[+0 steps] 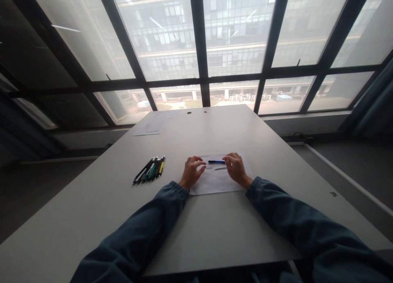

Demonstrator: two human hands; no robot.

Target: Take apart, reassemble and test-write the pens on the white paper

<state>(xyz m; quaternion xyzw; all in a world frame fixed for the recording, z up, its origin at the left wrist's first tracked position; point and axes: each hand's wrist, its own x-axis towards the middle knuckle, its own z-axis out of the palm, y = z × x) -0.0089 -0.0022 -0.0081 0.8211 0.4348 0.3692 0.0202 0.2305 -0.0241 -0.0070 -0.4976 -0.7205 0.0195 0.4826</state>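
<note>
A sheet of white paper lies on the table under both hands. On it is a blue pen with a dark left end, lying crosswise. Just below the pen is a thin dark piece like a pen refill. My right hand has its fingers closed at the pen's right end, and they hide that end. Left of the pen, my left hand rests at the paper's edge, its thumb and forefinger apart with nothing between them.
A row of several pens, black, green and yellow, lies to the left on the white table. Printed sheets lie at the far left. Two small dark round items sit near the far edge, before large windows.
</note>
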